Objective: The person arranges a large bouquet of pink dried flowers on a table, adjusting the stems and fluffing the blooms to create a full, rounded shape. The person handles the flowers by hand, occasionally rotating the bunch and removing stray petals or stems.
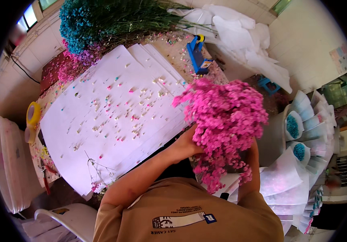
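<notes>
A full bunch of bright pink baby's breath flowers (230,113) is held up in front of my body, right of the table. My left hand (188,144) grips it from the left, its fingertips buried among the blossoms. Along the right side rises my right forearm (253,169); the flower heads cover that hand, so its fingers do not show. Large white paper sheets (88,109) lie stacked on the table, scattered with loose white, pink and blue blossoms. A thin bare sprig (99,163) rests on their near edge.
Blue flowers (76,26) and green stems lie along the table's far side. A blue tape dispenser (197,56) stands by the far right edge, yellow tape rolls (32,115) at the left. Paper-wrapped bouquets (298,151) crowd the right; a white bin (14,165) stands at left.
</notes>
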The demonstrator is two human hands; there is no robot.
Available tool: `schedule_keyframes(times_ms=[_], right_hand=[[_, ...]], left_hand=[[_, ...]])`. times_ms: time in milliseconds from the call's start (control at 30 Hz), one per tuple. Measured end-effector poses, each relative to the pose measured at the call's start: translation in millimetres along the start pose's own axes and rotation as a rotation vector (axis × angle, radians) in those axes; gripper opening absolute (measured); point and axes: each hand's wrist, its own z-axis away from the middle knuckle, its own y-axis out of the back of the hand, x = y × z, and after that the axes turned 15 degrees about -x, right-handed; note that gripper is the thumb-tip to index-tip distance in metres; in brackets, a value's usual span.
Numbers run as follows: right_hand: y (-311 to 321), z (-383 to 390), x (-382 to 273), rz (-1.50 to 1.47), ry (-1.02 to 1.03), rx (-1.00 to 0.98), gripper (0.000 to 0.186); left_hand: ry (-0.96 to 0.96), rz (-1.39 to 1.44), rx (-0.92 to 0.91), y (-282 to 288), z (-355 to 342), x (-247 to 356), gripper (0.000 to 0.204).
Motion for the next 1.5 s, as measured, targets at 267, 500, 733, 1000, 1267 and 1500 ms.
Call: schedule_keyframes(times_ms=[267, 500, 733, 1000, 1267, 1500], right_hand=[[6.1, 42.3, -181.0, 0.550, 0.177, 0.187, 0.098], [-150.6, -8.6, -206.7, 0.242, 0.223, -0.349, 0.124], [-186.9, -23.2, -163.7, 0.594, 0.393, -0.225, 0.078], [-189.7, -28.8, -190.7, 0.555, 0.294, -0.193, 0.070], [-206.1, -27.0, -200.9, 0.511, 0.270, -0.128, 0.072], [-212.3, -22.5, -205.5, 0.571, 0.256, -0.100, 0.075]], left_hand=[[-0.228, -0.013, -0.078, 70.1, 25.9, 106.9, 0.062], [-0.043, -0.500, 0.899, 173.0, 176.9, 61.6, 0.062], [-0.333, -0.701, 0.859, 44.1, 228.2, 58.2, 0.034], [-0.552, -1.023, 0.490, -5.0, 146.8, 72.4, 0.030], [-0.293, -1.325, 0.753, 17.0, 102.7, 84.0, 0.028], [-0.298, -1.314, 0.736, 7.2, 93.5, 93.7, 0.017]])
